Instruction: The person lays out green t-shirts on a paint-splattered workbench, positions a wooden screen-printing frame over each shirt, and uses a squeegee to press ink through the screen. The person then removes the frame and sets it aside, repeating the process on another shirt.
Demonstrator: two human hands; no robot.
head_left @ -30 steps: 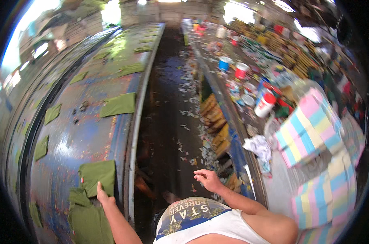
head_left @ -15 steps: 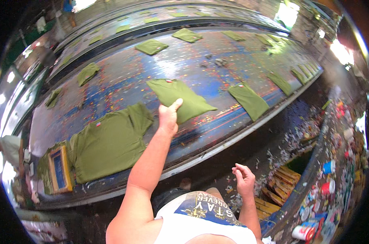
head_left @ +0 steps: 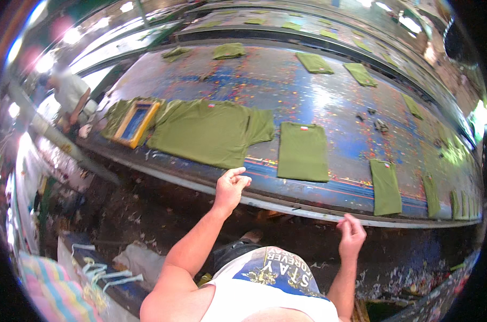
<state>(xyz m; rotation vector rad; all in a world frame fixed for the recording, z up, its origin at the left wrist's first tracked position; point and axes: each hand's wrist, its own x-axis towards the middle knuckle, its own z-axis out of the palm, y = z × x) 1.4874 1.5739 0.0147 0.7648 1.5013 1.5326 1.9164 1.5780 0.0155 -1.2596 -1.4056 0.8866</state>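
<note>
My left hand [head_left: 233, 189] hovers at the table's near edge, thumb and forefinger apart, with nothing in it. Just beyond it a green T-shirt [head_left: 200, 131] lies spread out, one sleeve to the right. A folded green T-shirt [head_left: 302, 153] rests flat to the right of that one. My right hand [head_left: 352, 235] hangs loosely curled and empty in front of the table edge, below a narrower folded green shirt [head_left: 385, 188]. At the left a wooden-framed screen [head_left: 137, 124] with a blue middle lies on more green cloth.
The long table [head_left: 254, 80] is specked with paint, and several folded green shirts stand along both its sides. Small dark objects [head_left: 380, 125] lie mid-table. A person [head_left: 72, 99] is at the left end. Striped cloth [head_left: 58, 290] lies at the lower left.
The folded shirt my left hand held now lies on the table beside the spread shirt, released. That hand has drawn back toward the edge. My view has turned left.
</note>
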